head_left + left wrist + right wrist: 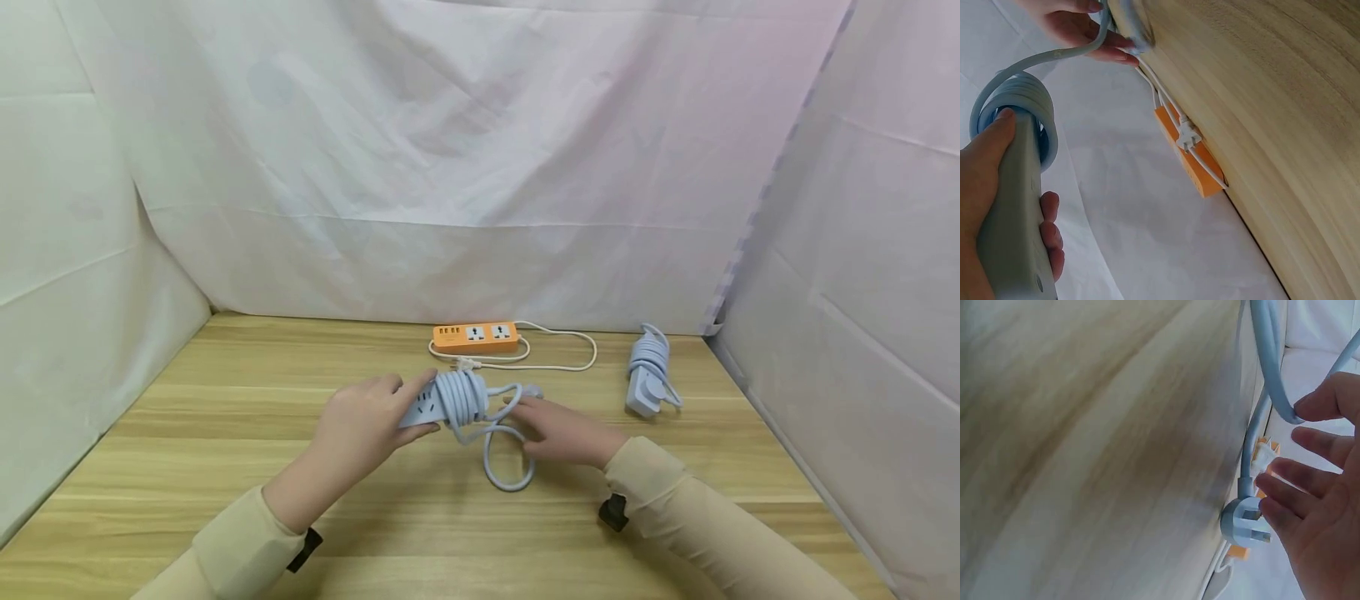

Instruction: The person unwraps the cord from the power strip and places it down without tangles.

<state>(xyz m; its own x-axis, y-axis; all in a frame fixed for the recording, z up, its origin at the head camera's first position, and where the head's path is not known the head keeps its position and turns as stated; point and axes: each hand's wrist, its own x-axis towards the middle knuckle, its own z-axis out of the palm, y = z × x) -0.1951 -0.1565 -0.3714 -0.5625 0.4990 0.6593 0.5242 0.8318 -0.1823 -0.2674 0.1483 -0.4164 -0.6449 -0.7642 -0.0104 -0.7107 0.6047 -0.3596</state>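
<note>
My left hand (pixel 362 419) grips a pale blue power strip (pixel 422 409), held above the table with its sockets showing. Its cord (pixel 462 397) is wound in several turns round the far end, and a loose loop hangs off to the right. Beside that loop is my right hand (pixel 567 433). In the right wrist view the fingers of this hand are spread and relaxed, with the thumb at a bend of the cord (pixel 1277 394). The cord's plug (pixel 1242 520) hangs by the fingertips, its pins towards them.
An orange power strip (pixel 476 343) with a white cord (pixel 570 367) lies at the back of the table (pixel 247 433). Another pale blue power strip (pixel 643 392), wrapped in its cord, lies at the right. White cloth (pixel 450 167) hangs behind and at both sides.
</note>
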